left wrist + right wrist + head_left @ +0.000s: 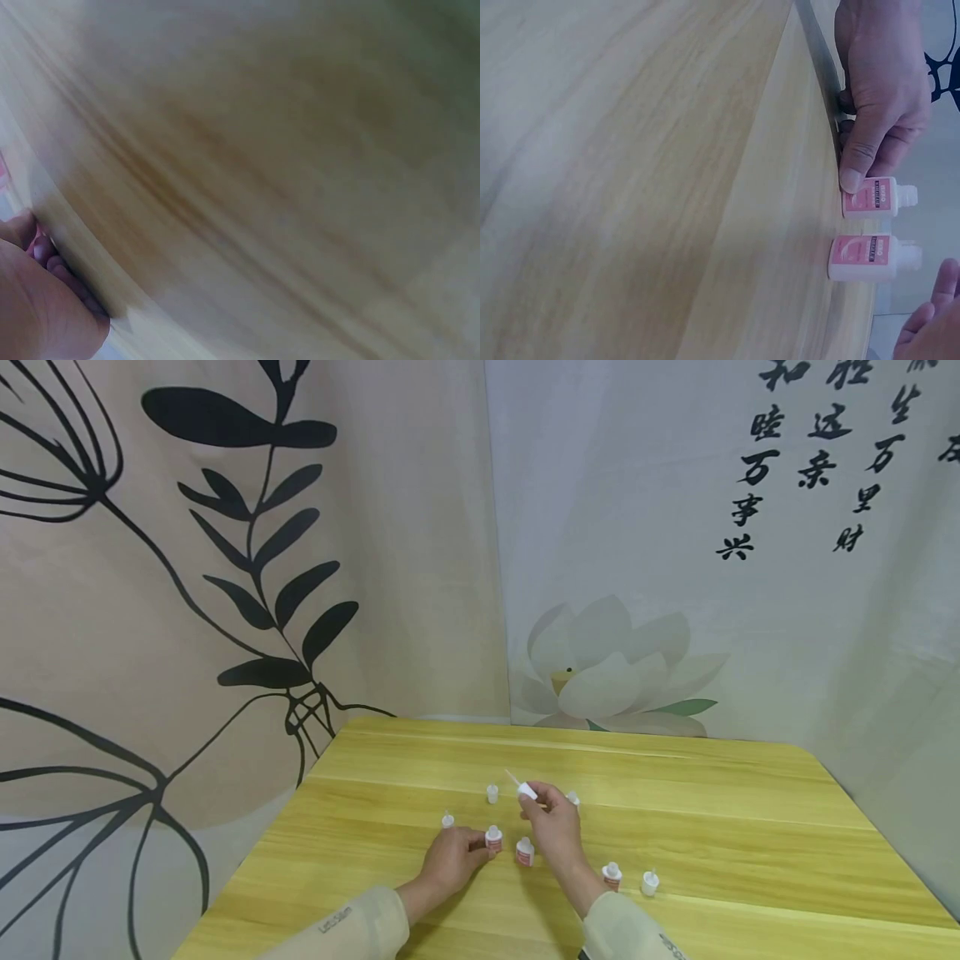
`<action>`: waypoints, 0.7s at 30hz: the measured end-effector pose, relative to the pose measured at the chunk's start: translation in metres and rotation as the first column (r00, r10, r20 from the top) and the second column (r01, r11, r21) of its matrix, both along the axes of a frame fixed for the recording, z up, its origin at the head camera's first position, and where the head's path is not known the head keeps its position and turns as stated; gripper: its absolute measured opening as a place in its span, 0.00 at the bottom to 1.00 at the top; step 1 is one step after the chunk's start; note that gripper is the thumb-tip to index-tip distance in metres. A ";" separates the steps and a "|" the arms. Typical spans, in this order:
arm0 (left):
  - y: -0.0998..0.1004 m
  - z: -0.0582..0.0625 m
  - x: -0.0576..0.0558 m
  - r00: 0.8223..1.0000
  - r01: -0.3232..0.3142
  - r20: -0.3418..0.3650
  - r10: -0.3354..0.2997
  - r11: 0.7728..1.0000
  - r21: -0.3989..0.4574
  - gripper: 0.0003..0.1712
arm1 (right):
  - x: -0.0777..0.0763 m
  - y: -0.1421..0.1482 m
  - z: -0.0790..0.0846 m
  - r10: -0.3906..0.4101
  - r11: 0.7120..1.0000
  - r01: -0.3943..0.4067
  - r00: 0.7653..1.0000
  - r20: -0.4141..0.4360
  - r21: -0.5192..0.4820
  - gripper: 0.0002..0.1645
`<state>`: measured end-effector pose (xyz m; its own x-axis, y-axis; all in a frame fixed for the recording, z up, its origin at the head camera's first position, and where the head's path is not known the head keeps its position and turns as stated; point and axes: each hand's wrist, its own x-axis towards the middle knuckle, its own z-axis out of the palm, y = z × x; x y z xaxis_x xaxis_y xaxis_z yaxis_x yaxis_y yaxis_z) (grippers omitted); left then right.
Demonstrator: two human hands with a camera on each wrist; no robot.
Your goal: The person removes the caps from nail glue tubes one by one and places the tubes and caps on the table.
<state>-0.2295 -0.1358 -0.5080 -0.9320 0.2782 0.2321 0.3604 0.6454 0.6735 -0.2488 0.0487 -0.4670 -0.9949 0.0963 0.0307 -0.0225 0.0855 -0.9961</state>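
Low over the table, my left hand [452, 860] pinches a small white bottle [493, 841] with a pink label between thumb and fingers. This bottle stands upright and has no applicator cap on its neck. Raised beyond it, my right hand [558, 831] holds a white cap [527, 791] whose thin applicator stem points up and to the left. A second pink-labelled bottle [525, 853] stands uncapped between the hands. The right wrist view shows the left thumb [853, 176] against the gripped bottle [870, 197], with the second bottle [864, 257] alongside.
Behind the left hand stands a white cap [447, 819] with its stem up. Another white cap [492, 793] is farther back, and a white piece [573, 798] shows behind the right hand. By the right forearm are a bottle [612, 874] and a stemmed cap [650, 882].
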 end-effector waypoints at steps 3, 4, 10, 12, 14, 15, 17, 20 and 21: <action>0.000 0.000 0.000 1.000 -0.003 0.002 0.003 1.000 0.004 0.06 | 0.001 0.000 0.000 0.010 1.000 -0.010 1.000 -0.012 0.003 0.21; 0.000 0.000 0.001 1.000 -0.002 0.003 0.002 1.000 0.006 0.06 | 0.001 0.000 0.001 0.012 1.000 -0.012 1.000 -0.011 0.001 0.21; 0.000 0.000 0.001 1.000 -0.009 0.018 0.009 1.000 0.009 0.07 | 0.001 0.001 0.000 0.014 1.000 -0.014 1.000 -0.016 -0.004 0.21; 0.001 0.000 0.001 1.000 -0.015 0.023 0.015 1.000 0.004 0.07 | 0.001 0.001 0.000 0.013 1.000 -0.013 1.000 -0.020 -0.005 0.20; 0.001 0.000 0.001 0.999 -0.020 0.027 0.020 1.000 0.001 0.07 | 0.001 0.000 0.001 0.009 1.000 -0.009 1.000 -0.017 -0.008 0.19; 0.001 0.000 0.001 0.999 -0.021 0.028 0.021 1.000 0.002 0.06 | 0.001 0.000 0.001 0.008 1.000 -0.008 1.000 -0.018 -0.006 0.19; 0.000 0.000 0.001 0.999 -0.021 0.032 0.021 1.000 0.005 0.06 | 0.001 0.000 0.001 0.007 1.000 -0.007 1.000 -0.018 -0.006 0.20; 0.000 0.000 0.001 0.999 -0.020 0.032 0.020 1.000 0.010 0.06 | 0.001 0.000 0.001 0.008 1.000 -0.008 1.000 -0.017 -0.005 0.21; 0.000 0.000 0.001 0.999 -0.020 0.030 0.019 1.000 0.010 0.06 | 0.001 0.000 0.001 0.009 1.000 -0.009 1.000 -0.019 -0.003 0.22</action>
